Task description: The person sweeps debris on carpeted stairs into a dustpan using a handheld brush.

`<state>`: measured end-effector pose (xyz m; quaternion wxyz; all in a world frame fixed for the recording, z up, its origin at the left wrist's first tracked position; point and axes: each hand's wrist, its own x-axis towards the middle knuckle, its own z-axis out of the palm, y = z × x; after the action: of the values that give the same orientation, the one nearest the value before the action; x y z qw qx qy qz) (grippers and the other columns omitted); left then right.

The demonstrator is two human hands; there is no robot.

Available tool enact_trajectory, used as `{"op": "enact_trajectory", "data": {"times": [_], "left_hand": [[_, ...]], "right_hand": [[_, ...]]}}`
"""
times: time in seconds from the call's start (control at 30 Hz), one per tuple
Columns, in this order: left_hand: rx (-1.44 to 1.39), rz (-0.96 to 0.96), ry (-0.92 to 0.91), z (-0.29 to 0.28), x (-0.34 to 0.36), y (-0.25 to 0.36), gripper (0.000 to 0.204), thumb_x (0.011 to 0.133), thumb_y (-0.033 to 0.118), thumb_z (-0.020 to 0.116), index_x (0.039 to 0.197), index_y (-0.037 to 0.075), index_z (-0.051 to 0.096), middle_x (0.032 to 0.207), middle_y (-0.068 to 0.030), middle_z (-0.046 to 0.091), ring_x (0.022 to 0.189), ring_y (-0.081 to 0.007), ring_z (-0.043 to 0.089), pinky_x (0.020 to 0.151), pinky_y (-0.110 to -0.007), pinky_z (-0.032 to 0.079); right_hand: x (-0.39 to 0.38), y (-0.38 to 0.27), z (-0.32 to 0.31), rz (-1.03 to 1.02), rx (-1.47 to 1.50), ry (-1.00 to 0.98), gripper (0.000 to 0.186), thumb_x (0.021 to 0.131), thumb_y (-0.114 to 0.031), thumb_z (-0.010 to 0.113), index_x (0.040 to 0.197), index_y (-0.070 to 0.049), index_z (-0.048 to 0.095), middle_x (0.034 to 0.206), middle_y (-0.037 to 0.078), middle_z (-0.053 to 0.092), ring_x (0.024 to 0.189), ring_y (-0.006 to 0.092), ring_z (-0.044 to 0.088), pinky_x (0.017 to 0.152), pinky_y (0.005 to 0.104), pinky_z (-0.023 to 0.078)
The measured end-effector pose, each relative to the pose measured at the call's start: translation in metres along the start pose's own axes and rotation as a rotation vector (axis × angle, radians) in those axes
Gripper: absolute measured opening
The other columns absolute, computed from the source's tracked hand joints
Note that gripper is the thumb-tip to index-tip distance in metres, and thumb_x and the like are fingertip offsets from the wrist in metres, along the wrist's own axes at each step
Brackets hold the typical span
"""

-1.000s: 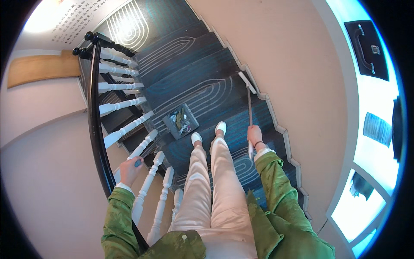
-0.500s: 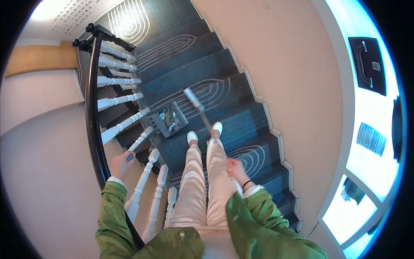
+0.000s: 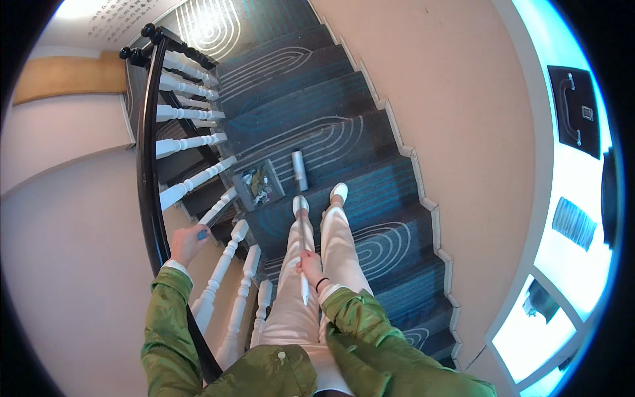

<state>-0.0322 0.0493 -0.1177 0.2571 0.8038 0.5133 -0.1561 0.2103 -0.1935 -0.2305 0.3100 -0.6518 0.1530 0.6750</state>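
In the head view, a grey dustpan (image 3: 275, 189) of crumpled litter (image 3: 257, 183) sits on a stair tread (image 3: 345, 156) beside the broom head (image 3: 299, 171). The left hand (image 3: 186, 245) has its grip closed round a blue-grey handle end (image 3: 203, 234); the right hand (image 3: 310, 265) clamps the broom handle (image 3: 302, 231).

A long-handled broom (image 3: 299, 171) stands in the right hand (image 3: 310, 265), whose fingers wrap the slim shaft near its white end; that end points to 6 o'clock, the narrow pale-grey and white head to 12 o'clock, down at the dark stair (image 3: 331, 167); a grey, open, box-like dustpan (image 3: 276, 184) lies just beside the head, apart from it, between its 8 and 9 o'clock, holding crumpled pale and olive scraps (image 3: 258, 186); the left hand (image 3: 187, 245) closes around a blue-grey grip (image 3: 203, 233), with the dustpan between its 1 and 2 o'clock.
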Motion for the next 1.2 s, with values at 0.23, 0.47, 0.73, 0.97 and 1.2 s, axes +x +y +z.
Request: {"op": "enact_trajectory", "data": {"times": [0.23, 0.47, 0.73, 0.97, 1.2], "left_hand": [[-0.024, -0.001, 0.075, 0.019, -0.022, -0.001, 0.014, 0.067, 0.021, 0.069, 0.079, 0.015, 0.064, 0.068, -0.0096, 0.062, 0.065, -0.0281, 0.061, 0.059, -0.037, 0.048], [-0.079, 0.004, 0.121, -0.002, -0.031, -0.011, 0.014, 0.066, 0.017, 0.069, 0.078, 0.016, 0.064, 0.068, -0.0094, 0.062, 0.063, -0.0277, 0.061, 0.057, -0.035, 0.049], [-0.023, -0.006, 0.097, 0.006, -0.008, -0.011, 0.015, 0.067, 0.018, 0.069, 0.080, 0.015, 0.062, 0.069, -0.0098, 0.062, 0.062, -0.0284, 0.060, 0.054, -0.035, 0.047], [0.009, -0.011, 0.068, -0.001, 0.006, 0.000, 0.012, 0.068, 0.020, 0.067, 0.078, 0.015, 0.062, 0.066, -0.0088, 0.061, 0.061, -0.0266, 0.060, 0.054, -0.036, 0.045], [-0.066, -0.013, 0.096, 0.000, 0.000, -0.013, 0.012, 0.068, 0.020, 0.066, 0.079, 0.016, 0.063, 0.066, -0.0080, 0.062, 0.061, -0.0265, 0.060, 0.054, -0.036, 0.046]], "right_hand": [[-0.066, -0.071, -0.083, 0.012, -0.125, -0.005, 0.022, 0.089, -0.024, 0.051, 0.103, -0.007, 0.055, 0.058, 0.001, 0.048, 0.043, 0.0090, 0.045, 0.037, 0.0223, 0.036], [0.036, -0.158, -0.180, -0.354, -0.734, 0.482, 0.031, 0.088, -0.022, 0.043, 0.075, 0.001, 0.059, 0.061, 0.019, 0.059, 0.055, 0.0320, 0.062, 0.052, 0.0405, 0.050], [0.041, -0.047, -0.062, -0.472, -1.397, 0.261, 0.020, 0.082, -0.018, 0.050, 0.087, 0.000, 0.058, 0.074, 0.017, 0.062, 0.070, 0.0355, 0.061, 0.067, 0.0486, 0.046], [-0.059, -0.065, -0.043, 0.016, -0.166, -0.052, 0.032, 0.088, -0.024, 0.053, 0.112, -0.003, 0.053, 0.059, 0.001, 0.050, 0.041, 0.0089, 0.045, 0.038, 0.0240, 0.038], [0.028, -0.135, -0.140, -0.445, -0.776, 0.446, 0.024, 0.089, -0.020, 0.046, 0.075, -0.001, 0.053, 0.053, 0.008, 0.052, 0.042, 0.0179, 0.053, 0.039, 0.0322, 0.043]]}}
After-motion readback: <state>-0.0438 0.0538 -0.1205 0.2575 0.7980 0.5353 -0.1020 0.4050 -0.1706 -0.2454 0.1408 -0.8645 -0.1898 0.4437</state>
